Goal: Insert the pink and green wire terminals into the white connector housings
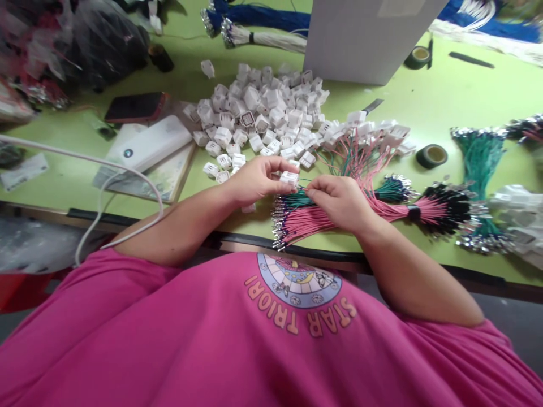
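Note:
My left hand (261,180) holds a white plastic connector (289,179) between thumb and fingers. Just to its right, my right hand (335,198) is closed in a pinch on a thin wire near the connector; the wire's tip is too small to make out. Beneath my hands lies a bundle of pink wires (307,225) with metal ends, with green wires (299,198) along its upper side. Beyond my hands spreads a large pile of white connectors (263,113). Connectors with pink and green wires attached (365,155) lie at the pile's right.
A grey-white box (360,42) stands behind the pile. At the left are a white power bank (156,142), a phone (136,107) and a white cable (127,169) across my left forearm. Black tape (431,156) and a green wire bundle (479,164) lie at the right.

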A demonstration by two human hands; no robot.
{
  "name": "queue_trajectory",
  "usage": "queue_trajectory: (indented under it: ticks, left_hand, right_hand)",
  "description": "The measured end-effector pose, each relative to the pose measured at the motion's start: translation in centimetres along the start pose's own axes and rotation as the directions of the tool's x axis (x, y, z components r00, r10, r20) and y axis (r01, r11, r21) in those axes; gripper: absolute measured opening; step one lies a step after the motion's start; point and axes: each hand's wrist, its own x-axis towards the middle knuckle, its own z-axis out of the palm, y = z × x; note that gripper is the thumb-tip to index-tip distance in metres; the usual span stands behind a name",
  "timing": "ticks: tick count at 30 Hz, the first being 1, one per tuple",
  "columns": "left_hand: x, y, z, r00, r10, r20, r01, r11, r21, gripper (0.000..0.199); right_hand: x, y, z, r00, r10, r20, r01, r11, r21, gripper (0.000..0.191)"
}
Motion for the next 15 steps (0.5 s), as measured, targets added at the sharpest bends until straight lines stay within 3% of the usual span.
queue_trajectory:
  ticks: [6, 11, 13, 15]
  left_hand:
    - [0.9, -2.8, 0.2, 0.992, 0.126, 0.024, -0.127, 0.992, 0.026, 0.043]
    - [0.9, -2.2, 0.1, 0.987, 0.156, 0.025, -0.158, 0.976, 0.152, 0.041]
    - [1.1, -1.3, -1.2, 0.968, 0.249, -0.01, -0.231, 0.914, 0.334, 0.036]
    - [1.3, -0.3, -3.2, 0.927, 0.369, -0.076, -0.252, 0.757, 0.603, 0.033]
  right_hand:
    - [0.0, 0.1, 1.7, 0.999, -0.019, -0.041, 0.017, 0.999, -0.042, 0.018]
    - [0.3, 0.2, 1.6, 0.995, -0.067, -0.068, 0.065, 0.997, -0.032, 0.015]
    - [0.4, 0.5, 0.1, 0.981, -0.071, -0.178, 0.076, 0.997, 0.021, 0.013]
    - [0.5, 1.3, -2.2, 0.901, -0.028, -0.432, 0.082, 0.991, 0.107, 0.009]
